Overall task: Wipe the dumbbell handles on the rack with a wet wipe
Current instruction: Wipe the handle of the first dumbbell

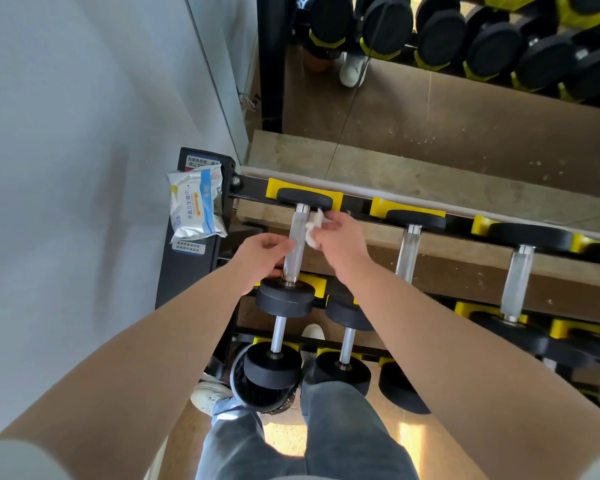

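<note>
Dumbbell handle of silver knurled metal (298, 233), on the leftmost dumbbell of the top tier, runs between two black round rubber heads: the far one (305, 199) sits in a yellow plastic cradle (273, 188), the near one (284, 297) at the tier's front edge. A crumpled white wet wipe (312, 232) touches the right side of the handle's upper half, pinched in the curled fingers of the right hand (338, 242). The left hand (262, 258) has its fingers wrapped round the handle's lower part, just above the near head. Both sit on the black steel rack (355, 203), where a second chrome-handled dumbbell (407, 251) lies beside it to the right. A white and blue soft wipe packet (196, 202) rests on the rack's left end, next to a pale wall (84, 168).
</note>
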